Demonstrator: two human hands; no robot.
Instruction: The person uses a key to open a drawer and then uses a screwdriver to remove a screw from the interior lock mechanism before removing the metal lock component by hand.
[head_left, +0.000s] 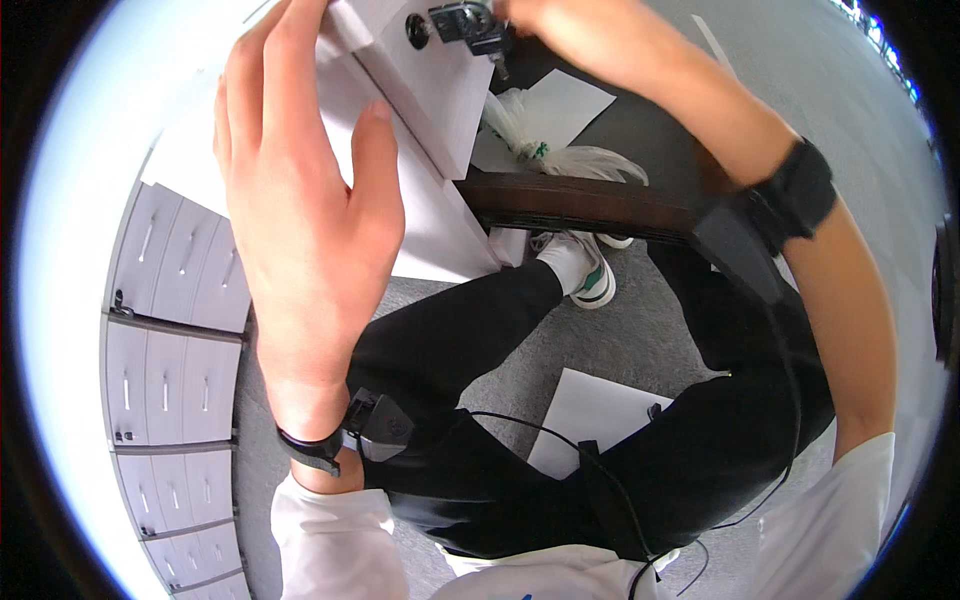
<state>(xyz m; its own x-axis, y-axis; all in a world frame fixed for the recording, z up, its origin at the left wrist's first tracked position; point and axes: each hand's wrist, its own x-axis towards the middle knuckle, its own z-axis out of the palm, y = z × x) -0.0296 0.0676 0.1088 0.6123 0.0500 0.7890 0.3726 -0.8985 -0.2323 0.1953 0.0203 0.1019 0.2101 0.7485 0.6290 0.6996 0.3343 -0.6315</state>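
My left hand (300, 210) lies open against a white furniture piece (420, 225) at upper left, fingers extended along its surface. My right hand (530, 20) is at the top edge beside a black lock fitting (460, 25) with a dangling metal part; its fingers are mostly hidden, so I cannot tell whether it grips the fitting. A round black hole (417, 32) shows in the white panel left of the fitting. A dark brown board (580, 205) runs below, under my right forearm.
Rows of white drawer units (175, 380) line the left side. A bundle of translucent plastic (590, 160) and white sheets (570, 100) lie beyond the board. My legs and shoe (590, 280) are below, around another white sheet (580, 410) on the grey floor. Cables cross my lap.
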